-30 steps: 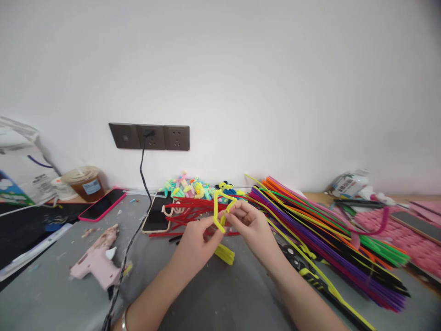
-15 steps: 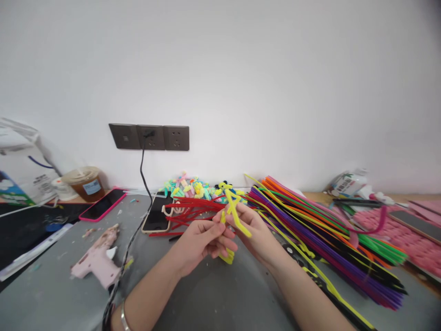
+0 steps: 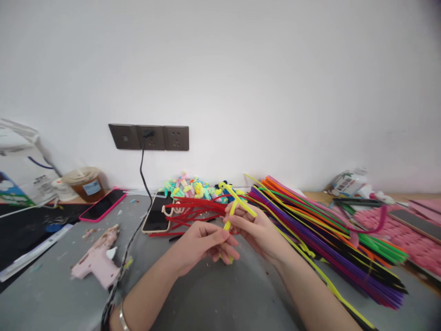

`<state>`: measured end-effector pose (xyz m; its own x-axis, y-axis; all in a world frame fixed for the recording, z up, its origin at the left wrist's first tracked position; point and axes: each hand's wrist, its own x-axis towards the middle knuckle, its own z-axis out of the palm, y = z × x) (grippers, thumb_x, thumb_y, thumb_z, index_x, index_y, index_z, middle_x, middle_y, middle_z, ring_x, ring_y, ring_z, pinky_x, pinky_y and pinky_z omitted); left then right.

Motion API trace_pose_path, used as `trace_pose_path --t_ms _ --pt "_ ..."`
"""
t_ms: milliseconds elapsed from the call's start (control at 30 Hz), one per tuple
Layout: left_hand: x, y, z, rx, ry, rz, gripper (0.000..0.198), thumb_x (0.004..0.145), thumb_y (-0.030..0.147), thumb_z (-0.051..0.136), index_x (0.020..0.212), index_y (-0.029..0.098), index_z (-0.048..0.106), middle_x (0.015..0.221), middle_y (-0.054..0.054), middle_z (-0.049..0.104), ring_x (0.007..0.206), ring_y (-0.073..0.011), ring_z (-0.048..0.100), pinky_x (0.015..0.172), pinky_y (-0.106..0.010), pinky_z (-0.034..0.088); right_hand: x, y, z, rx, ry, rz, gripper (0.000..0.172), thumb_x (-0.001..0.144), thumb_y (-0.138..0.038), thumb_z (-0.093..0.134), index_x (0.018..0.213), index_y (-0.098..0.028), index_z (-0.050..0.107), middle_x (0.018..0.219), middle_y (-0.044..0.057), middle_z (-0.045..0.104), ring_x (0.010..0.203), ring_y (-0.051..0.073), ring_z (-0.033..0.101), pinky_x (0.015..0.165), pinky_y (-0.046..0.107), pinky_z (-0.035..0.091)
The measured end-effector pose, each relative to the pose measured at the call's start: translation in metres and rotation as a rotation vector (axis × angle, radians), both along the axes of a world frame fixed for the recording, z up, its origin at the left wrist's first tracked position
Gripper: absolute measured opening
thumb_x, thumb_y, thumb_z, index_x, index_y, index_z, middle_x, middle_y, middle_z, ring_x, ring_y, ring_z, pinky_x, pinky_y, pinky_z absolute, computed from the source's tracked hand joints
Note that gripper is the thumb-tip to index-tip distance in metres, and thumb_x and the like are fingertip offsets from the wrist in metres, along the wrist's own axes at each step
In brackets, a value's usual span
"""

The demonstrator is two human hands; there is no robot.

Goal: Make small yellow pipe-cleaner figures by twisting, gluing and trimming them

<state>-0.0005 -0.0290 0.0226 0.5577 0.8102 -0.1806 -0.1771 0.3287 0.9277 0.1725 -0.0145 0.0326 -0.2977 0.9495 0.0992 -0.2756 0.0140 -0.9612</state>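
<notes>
A bent, fuzzy yellow pipe cleaner point(image 3: 241, 201) stands above the grey tabletop point(image 3: 223, 301), its lower end pinched between thumb and fingers of both the left hand point(image 3: 200, 243) and right hand point(image 3: 258, 229), before slender red pipe cleaners point(image 3: 195, 203).

What we cannot fully see
The lower part of the yellow pipe cleaner point(image 3: 241, 201) is hidden from us by the left hand point(image 3: 203, 243); the view's edges crop the white bag point(image 3: 24, 170) and the pink mat point(image 3: 409, 241), and we find the label point(image 3: 92, 187) on the cup point(image 3: 77, 187) too small to read.
</notes>
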Motion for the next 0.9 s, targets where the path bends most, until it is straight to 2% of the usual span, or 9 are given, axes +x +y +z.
trace_pose_path --t_ms 133,233,333,467,533,633,733,900 --pt "0.000 0.002 0.001 0.009 -0.010 0.035 0.037 0.078 0.048 0.071 0.070 0.011 0.072 0.061 -0.007 0.071 0.051 -0.0102 0.058 0.049 -0.020 0.036 0.012 0.005 0.000 0.017 -0.108 0.041 0.026 0.071 -0.037 0.081 0.082 -0.017 0.069 0.070 0.001 0.067 0.062 0.012 0.061 0.061 0.023 0.049" --pt "0.001 0.005 0.001 0.003 -0.033 0.153 0.037 0.076 0.047 0.073 0.071 0.010 0.072 0.059 -0.005 0.067 0.050 -0.0082 0.054 0.047 -0.018 0.035 0.012 0.007 -0.003 0.114 -0.165 -0.015 0.024 0.071 -0.037 0.080 0.077 -0.018 0.067 0.070 0.001 0.067 0.063 0.014 0.062 0.062 0.027 0.051" --pt "0.002 0.007 0.000 -0.091 -0.156 0.312 0.034 0.068 0.044 0.081 0.071 0.012 0.070 0.065 -0.003 0.067 0.053 -0.0070 0.054 0.046 -0.016 0.038 0.003 0.006 -0.007 0.305 -0.186 -0.178 0.021 0.073 -0.036 0.078 0.074 -0.019 0.066 0.071 0.001 0.065 0.063 0.016 0.061 0.059 0.028 0.051" --pt "0.005 0.009 -0.004 -0.251 -0.336 0.425 0.026 0.064 0.030 0.086 0.076 0.014 0.070 0.068 0.001 0.065 0.057 -0.0049 0.057 0.047 -0.013 0.042 -0.013 -0.001 -0.009 0.660 -0.315 -0.334 0.012 0.081 -0.027 0.071 0.071 -0.022 0.066 0.068 0.003 0.064 0.064 0.018 0.060 0.059 0.030 0.049" --pt "0.008 0.008 -0.005 -0.304 -0.376 0.451 0.025 0.064 0.025 0.086 0.081 0.013 0.072 0.070 0.001 0.066 0.059 -0.0055 0.059 0.047 -0.012 0.043 -0.017 -0.005 -0.008 0.783 -0.362 -0.361 0.013 0.084 -0.022 0.068 0.071 -0.022 0.065 0.067 0.003 0.065 0.064 0.019 0.060 0.059 0.031 0.049" --pt "0.010 0.006 -0.005 -0.322 -0.384 0.448 0.030 0.060 0.024 0.089 0.085 0.013 0.075 0.075 -0.002 0.070 0.065 -0.0091 0.063 0.050 -0.015 0.045 -0.017 -0.008 -0.011 0.877 -0.411 -0.396 0.012 0.086 -0.017 0.065 0.075 -0.023 0.066 0.072 0.005 0.066 0.068 0.019 0.063 0.060 0.031 0.051" --pt "0.012 0.005 -0.004 -0.286 -0.358 0.432 0.038 0.054 0.027 0.092 0.085 0.012 0.077 0.077 -0.005 0.073 0.067 -0.0111 0.064 0.053 -0.017 0.046 -0.013 -0.008 -0.016 0.967 -0.509 -0.375 0.014 0.088 -0.012 0.061 0.084 -0.023 0.068 0.080 0.007 0.066 0.073 0.020 0.064 0.064 0.031 0.053" --pt "0.011 0.007 -0.004 -0.186 -0.264 0.484 0.043 0.049 0.034 0.093 0.084 0.011 0.079 0.077 -0.006 0.074 0.062 -0.0089 0.060 0.050 -0.017 0.043 -0.010 -0.008 -0.022 1.090 -0.666 -0.349 0.020 0.092 -0.011 0.054 0.090 -0.023 0.069 0.085 0.009 0.068 0.075 0.020 0.062 0.066 0.032 0.052"
